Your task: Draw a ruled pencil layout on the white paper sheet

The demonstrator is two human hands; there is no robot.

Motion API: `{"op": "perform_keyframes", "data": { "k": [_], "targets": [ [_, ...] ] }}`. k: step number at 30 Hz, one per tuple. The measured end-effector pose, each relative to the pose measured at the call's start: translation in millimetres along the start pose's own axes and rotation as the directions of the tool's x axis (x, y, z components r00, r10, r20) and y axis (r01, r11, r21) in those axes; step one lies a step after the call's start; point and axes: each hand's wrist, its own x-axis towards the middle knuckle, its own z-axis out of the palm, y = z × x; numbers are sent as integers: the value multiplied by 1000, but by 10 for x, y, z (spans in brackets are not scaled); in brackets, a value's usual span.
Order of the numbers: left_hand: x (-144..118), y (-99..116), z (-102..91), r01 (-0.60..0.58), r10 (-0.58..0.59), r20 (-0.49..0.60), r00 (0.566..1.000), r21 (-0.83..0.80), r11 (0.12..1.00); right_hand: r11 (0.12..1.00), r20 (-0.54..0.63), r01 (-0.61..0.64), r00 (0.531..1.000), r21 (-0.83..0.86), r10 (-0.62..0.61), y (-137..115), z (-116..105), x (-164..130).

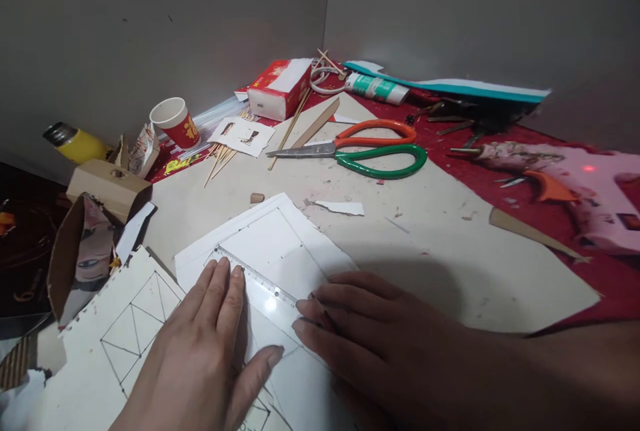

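Note:
My left hand (205,344) lies flat, fingers together, pressing a clear plastic ruler (260,281) onto a white sheet (280,244) with pencil lines. My right hand (370,331) rests at the ruler's right end, fingers pinched around a dark pen or pencil (325,316) whose tip touches the sheet beside the ruler's edge. Another white sheet with drawn triangles (130,331) lies to the left, partly under my left wrist.
Large scissors with orange and green handles (370,148) lie behind the sheet. Further back are a tissue box (280,88), paper cup (175,121), wooden sticks (220,158), a glue tube (375,88) and a glue gun (550,178) on red cloth. Cardboard boxes (107,184) stand left.

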Motion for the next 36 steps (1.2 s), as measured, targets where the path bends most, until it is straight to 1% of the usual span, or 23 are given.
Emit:
{"op": "perform_keyframes", "data": {
  "k": [2, 6, 9, 11, 13, 15, 16, 17, 18, 19, 20, 22, 23, 24, 26, 27, 28, 29, 30, 31, 33, 36],
  "targets": [
    [-15, -1, 5, 2, -2, 1, 1000, 8, 1000, 999, 36, -27, 999, 31, 26, -2, -2, 2],
    [-19, -2, 1, -1, 1, 22, 1000, 19, 1000, 992, 68, -94, 994, 83, 88, 37, 10, -34],
    [7, 5, -8, -6, 7, -7, 1000, 32, 999, 983, 80, -120, 991, 136, 109, 94, -5, -74],
    [22, 8, -12, -7, 8, -25, 1000, 45, 999, 975, 16, -111, 994, 193, 110, 124, -25, -89],
    [26, 6, -11, -3, 5, -32, 999, 56, 998, 966, -102, -127, 983, 226, 153, 139, -42, -86],
    [20, 0, -6, 2, 0, -38, 999, 57, 998, 953, -236, -168, 944, 253, 229, 142, -63, -62],
    [14, -4, -1, 3, -1, -40, 999, 55, 998, 942, -277, -191, 923, 276, 269, 142, -82, -41],
    [9, -7, 4, 3, 0, -41, 999, 54, 999, 929, -292, -208, 908, 305, 300, 142, -110, -15],
    [4, -9, 9, 4, -1, -45, 999, 53, 999, 913, -279, -231, 902, 335, 330, 143, -149, 16],
    [1, -9, 14, 4, -2, -46, 999, 51, 999, 895, -235, -260, 904, 362, 358, 144, -197, 52],
    [-1, -8, 19, 7, -5, -48, 999, 51, 999, 875, -176, -300, 905, 379, 387, 146, -253, 92],
    [0, -3, 27, 9, -6, -58, 998, 45, 999, 816, -52, -414, 880, 403, 472, 151, -372, 182],
    [0, 0, 30, 5, -3, -62, 998, 40, 999, 770, -23, -472, 846, 430, 532, 155, -426, 232],
    [0, 4, 33, 2, 1, -72, 997, 34, 999, 705, 6, -527, 803, 474, 596, 162, -471, 287],
    [-2, 10, 36, -3, 6, -83, 997, 29, 1000, 538, 72, -604, 702, 588, 709, 190, -522, 406],
    [-4, 14, 37, -3, 6, -86, 996, 28, 1000, 449, 123, -620, 662, 644, 739, 214, -524, 468],
    [-8, 17, 39, 1, 2, -92, 996, 29, 1000, 374, 164, -619, 638, 691, 752, 245, -510, 529],
    [-11, 20, 42, 5, -3, -97, 995, 28, 1000, 319, 186, -603, 626, 731, 757, 284, -480, 588],
    [-15, 23, 46, 11, -9, -98, 995, 25, 1000, 281, 199, -583, 624, 762, 756, 327, -437, 644],
    [-19, 26, 52, 19, -17, -98, 995, 19, 1000, 257, 192, -560, 620, 787, 761, 374, -385, 694],
    [-24, 30, 67, 38, -37, -108, 993, 3, 999, 257, 171, -541, 618, 801, 767, 468, -274, 776],
    [-30, 35, 91, 52, -54, -120, 991, -20, 998, 317, 129, -554, 622, 770, 772, 574, -155, 854]
  ]
}}
